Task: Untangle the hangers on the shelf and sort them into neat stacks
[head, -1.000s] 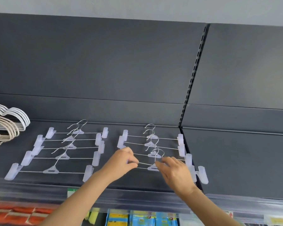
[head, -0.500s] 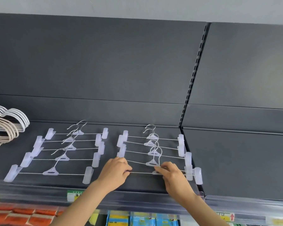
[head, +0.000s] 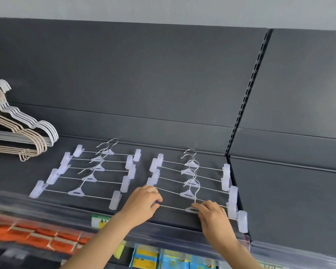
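Observation:
Two rows of clear clip hangers with wire bars and metal hooks lie on the dark shelf (head: pixel 279 200). The left row (head: pixel 89 171) lies untouched. In the right row (head: pixel 192 171), the front clip hanger (head: pixel 175 208) lies nearest the shelf edge. My left hand (head: pixel 144 202) pinches the left end of its wire bar, covering the left clip. My right hand (head: pixel 211 212) grips its centre piece at the base of the hook; its right clip (head: pixel 242 221) pokes out past my fingers.
A stack of white and beige wire hangers (head: pixel 21 133) lies at the shelf's far left. A clear plastic lip (head: pixel 173 241) runs along the shelf front. A slotted upright (head: pixel 246 90) divides the back panels. Orange and blue packets sit on the shelf below.
Both hands have drawn the front clip hanger toward the shelf edge and set it in line with the right row. My view has shifted right, showing more of the left stack.

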### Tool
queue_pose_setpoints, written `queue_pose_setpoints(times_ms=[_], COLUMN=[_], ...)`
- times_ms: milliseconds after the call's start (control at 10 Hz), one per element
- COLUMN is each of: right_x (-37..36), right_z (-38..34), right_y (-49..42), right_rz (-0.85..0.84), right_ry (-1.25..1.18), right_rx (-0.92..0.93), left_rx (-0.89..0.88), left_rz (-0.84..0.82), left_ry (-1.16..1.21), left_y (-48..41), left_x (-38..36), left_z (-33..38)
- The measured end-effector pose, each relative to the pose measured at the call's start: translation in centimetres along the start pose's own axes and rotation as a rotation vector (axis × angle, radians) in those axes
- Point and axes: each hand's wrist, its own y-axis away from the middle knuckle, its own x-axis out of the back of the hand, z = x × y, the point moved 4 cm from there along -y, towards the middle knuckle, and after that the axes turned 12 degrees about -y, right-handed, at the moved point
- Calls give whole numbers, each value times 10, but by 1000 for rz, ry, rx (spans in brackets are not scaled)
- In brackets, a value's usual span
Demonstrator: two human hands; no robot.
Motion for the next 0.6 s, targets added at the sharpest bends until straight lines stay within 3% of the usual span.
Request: queue_pose_setpoints(times_ms=[200, 600], right_x=[14, 31], right_z=[-17, -83], right_y=[8, 59], right_rz=[17, -36], right_ry=[62, -90], right_rx=[-76, -336], left_rx=[23, 13], left_rz=[72, 129], left_ry=[106, 297], left_y=[16, 90], left_x=[9, 48], left_z=[-8, -46])
